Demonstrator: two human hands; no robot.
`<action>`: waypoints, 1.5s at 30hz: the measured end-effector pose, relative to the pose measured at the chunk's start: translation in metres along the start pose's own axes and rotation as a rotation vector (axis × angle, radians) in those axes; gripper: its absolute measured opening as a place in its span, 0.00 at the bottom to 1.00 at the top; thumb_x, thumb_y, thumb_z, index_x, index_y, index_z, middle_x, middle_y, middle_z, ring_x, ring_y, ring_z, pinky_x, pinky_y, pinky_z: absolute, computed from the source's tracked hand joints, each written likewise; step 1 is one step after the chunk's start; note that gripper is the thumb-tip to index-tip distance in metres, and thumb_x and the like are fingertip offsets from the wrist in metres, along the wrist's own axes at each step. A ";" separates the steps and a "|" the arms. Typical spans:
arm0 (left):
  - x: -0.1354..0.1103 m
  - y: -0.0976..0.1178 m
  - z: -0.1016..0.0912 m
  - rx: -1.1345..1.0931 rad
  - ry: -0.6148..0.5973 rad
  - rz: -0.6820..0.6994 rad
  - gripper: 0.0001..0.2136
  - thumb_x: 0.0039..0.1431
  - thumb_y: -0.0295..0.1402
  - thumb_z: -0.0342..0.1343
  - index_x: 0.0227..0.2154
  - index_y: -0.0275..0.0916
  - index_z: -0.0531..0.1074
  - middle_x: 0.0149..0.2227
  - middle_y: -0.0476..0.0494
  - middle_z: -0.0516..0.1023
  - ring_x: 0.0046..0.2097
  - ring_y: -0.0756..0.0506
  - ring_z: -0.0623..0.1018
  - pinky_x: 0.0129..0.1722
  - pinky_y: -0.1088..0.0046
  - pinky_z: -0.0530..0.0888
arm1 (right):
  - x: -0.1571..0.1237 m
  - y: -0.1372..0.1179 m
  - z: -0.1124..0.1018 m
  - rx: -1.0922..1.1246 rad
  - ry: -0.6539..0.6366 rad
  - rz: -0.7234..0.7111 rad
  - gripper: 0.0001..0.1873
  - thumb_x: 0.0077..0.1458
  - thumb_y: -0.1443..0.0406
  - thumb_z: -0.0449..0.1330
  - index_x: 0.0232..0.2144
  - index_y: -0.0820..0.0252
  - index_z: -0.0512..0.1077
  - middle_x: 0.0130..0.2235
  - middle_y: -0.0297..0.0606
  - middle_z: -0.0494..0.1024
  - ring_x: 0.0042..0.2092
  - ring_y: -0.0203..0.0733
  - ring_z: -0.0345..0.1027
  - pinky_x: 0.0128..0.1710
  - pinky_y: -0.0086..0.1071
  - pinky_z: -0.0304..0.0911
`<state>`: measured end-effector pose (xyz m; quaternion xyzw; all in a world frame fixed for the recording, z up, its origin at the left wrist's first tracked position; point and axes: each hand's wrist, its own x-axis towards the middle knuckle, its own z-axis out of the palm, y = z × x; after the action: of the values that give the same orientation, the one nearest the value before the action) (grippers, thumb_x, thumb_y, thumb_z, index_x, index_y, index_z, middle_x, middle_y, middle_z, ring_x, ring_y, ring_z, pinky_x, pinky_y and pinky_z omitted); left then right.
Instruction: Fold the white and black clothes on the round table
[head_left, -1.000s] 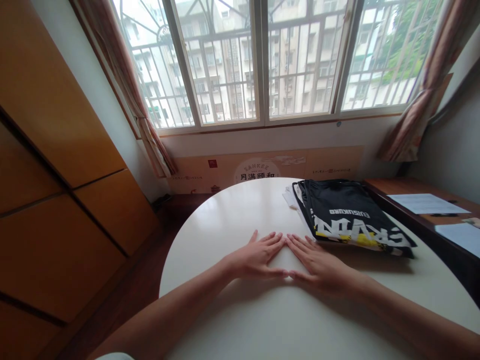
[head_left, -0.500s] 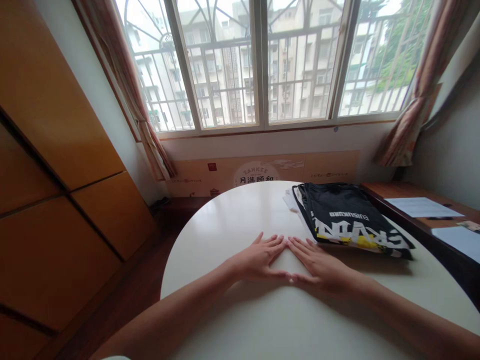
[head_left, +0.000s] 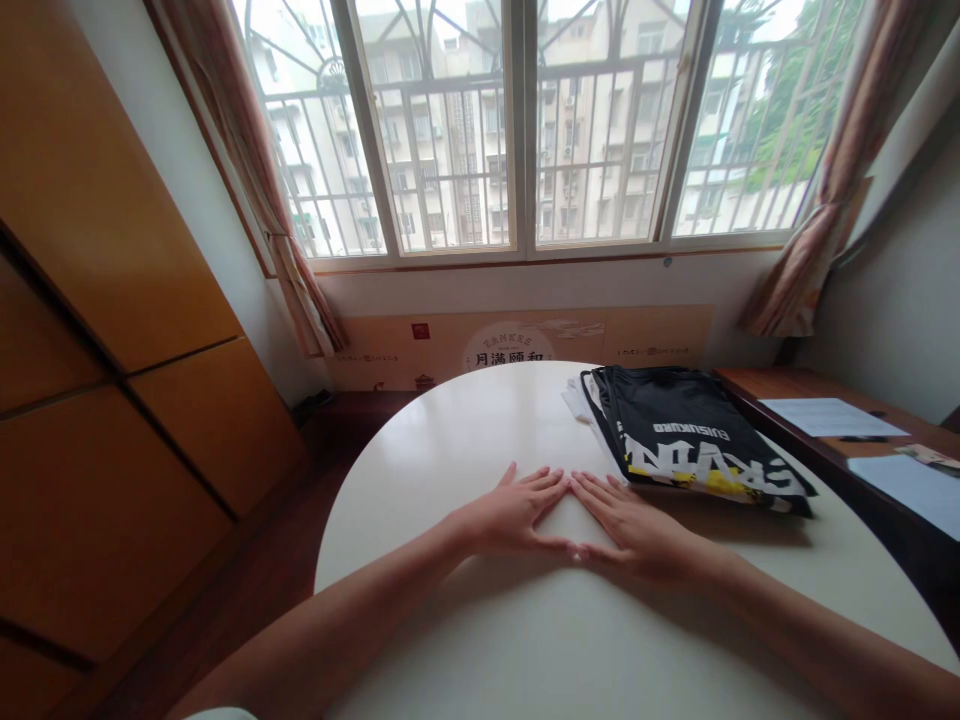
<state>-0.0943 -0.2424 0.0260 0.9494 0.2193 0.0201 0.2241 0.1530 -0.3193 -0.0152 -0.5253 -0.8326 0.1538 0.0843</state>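
My left hand (head_left: 521, 512) lies flat on the white round table (head_left: 442, 430), fingers stretched out and holding nothing. Palm down beside it, my right hand (head_left: 622, 520) is open too. The forefinger tips and the thumb tips of both hands meet, framing a small patch of tabletop. Just beyond my right hand is a folded stack of black clothes (head_left: 667, 400) with white lettering and a yellow patch. Some white cloth (head_left: 577, 400) sticks out at the stack's left side.
On the right, a brown wooden desk (head_left: 750, 385) bears white paper sheets (head_left: 832, 417) and a dark pen-like item. An orange-brown cabinet (head_left: 180, 420) stands to the left. A printed cardboard panel (head_left: 375, 345) leans below the barred window (head_left: 525, 150), with curtains (head_left: 292, 270) at its sides.
The view has shifted very slightly, so the room sits a little differently in the picture. Both hands and the clothes stay in place on the table.
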 end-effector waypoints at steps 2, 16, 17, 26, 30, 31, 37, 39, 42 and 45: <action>0.000 0.000 0.000 0.000 -0.001 0.001 0.49 0.63 0.65 0.55 0.77 0.44 0.48 0.77 0.33 0.48 0.77 0.28 0.48 0.72 0.34 0.36 | 0.000 0.000 0.000 0.005 0.007 0.000 0.56 0.65 0.33 0.49 0.77 0.68 0.46 0.77 0.51 0.43 0.78 0.57 0.35 0.76 0.52 0.34; 0.002 -0.002 0.003 0.029 -0.012 -0.005 0.50 0.63 0.67 0.53 0.77 0.41 0.47 0.77 0.33 0.47 0.78 0.29 0.48 0.73 0.36 0.36 | 0.000 0.002 0.000 -0.001 0.006 -0.012 0.57 0.65 0.32 0.48 0.77 0.70 0.46 0.77 0.52 0.43 0.78 0.57 0.35 0.76 0.52 0.35; 0.002 -0.002 0.003 0.029 -0.012 -0.005 0.50 0.63 0.67 0.52 0.77 0.41 0.47 0.77 0.33 0.47 0.78 0.30 0.48 0.73 0.36 0.36 | 0.000 0.002 0.000 -0.004 0.007 -0.012 0.57 0.65 0.32 0.48 0.77 0.70 0.47 0.77 0.52 0.43 0.78 0.58 0.35 0.76 0.52 0.35; 0.001 0.002 0.001 0.032 -0.022 -0.020 0.50 0.63 0.67 0.52 0.78 0.42 0.46 0.77 0.34 0.47 0.78 0.30 0.48 0.73 0.38 0.36 | 0.000 0.004 0.002 0.006 0.024 -0.029 0.56 0.66 0.33 0.48 0.77 0.69 0.48 0.77 0.52 0.45 0.78 0.57 0.36 0.76 0.52 0.35; 0.001 0.001 0.002 0.040 0.005 0.000 0.48 0.63 0.66 0.53 0.77 0.42 0.49 0.76 0.32 0.51 0.77 0.29 0.51 0.73 0.38 0.39 | -0.001 0.005 0.002 0.006 0.043 -0.037 0.55 0.66 0.34 0.50 0.76 0.72 0.50 0.76 0.55 0.47 0.78 0.59 0.39 0.76 0.54 0.36; 0.001 0.001 0.003 0.051 0.033 0.016 0.47 0.63 0.64 0.55 0.76 0.41 0.53 0.76 0.31 0.54 0.76 0.28 0.53 0.73 0.39 0.42 | -0.001 0.005 0.001 0.010 0.065 -0.047 0.54 0.66 0.36 0.51 0.76 0.71 0.53 0.76 0.56 0.50 0.77 0.61 0.41 0.76 0.55 0.38; 0.006 0.006 0.005 0.066 0.277 0.046 0.13 0.68 0.39 0.58 0.49 0.38 0.78 0.52 0.36 0.82 0.53 0.38 0.80 0.57 0.61 0.73 | -0.007 -0.009 -0.004 0.106 0.314 -0.159 0.21 0.69 0.57 0.55 0.57 0.59 0.76 0.57 0.53 0.80 0.58 0.57 0.75 0.60 0.49 0.68; 0.006 0.009 0.003 0.066 0.278 0.017 0.08 0.68 0.37 0.55 0.41 0.39 0.77 0.41 0.42 0.82 0.41 0.44 0.79 0.43 0.68 0.74 | -0.009 -0.018 -0.010 0.133 0.364 -0.166 0.15 0.69 0.60 0.53 0.46 0.57 0.78 0.44 0.46 0.83 0.43 0.49 0.78 0.46 0.41 0.72; 0.005 0.012 0.000 0.124 0.213 -0.031 0.09 0.68 0.36 0.54 0.31 0.40 0.72 0.29 0.49 0.76 0.30 0.48 0.71 0.32 0.72 0.65 | -0.013 -0.018 -0.027 0.100 0.479 -0.167 0.16 0.70 0.60 0.51 0.33 0.56 0.75 0.31 0.38 0.78 0.32 0.42 0.72 0.35 0.35 0.66; 0.004 0.011 -0.001 0.158 0.161 -0.052 0.12 0.68 0.35 0.53 0.27 0.40 0.68 0.25 0.52 0.71 0.28 0.50 0.67 0.30 0.71 0.60 | -0.016 0.014 -0.052 0.001 0.727 0.057 0.18 0.69 0.55 0.52 0.31 0.55 0.73 0.27 0.36 0.76 0.28 0.42 0.69 0.32 0.34 0.61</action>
<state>-0.0860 -0.2490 0.0314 0.9534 0.2621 0.0731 0.1305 0.1872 -0.3193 0.0289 -0.5686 -0.7331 -0.0402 0.3709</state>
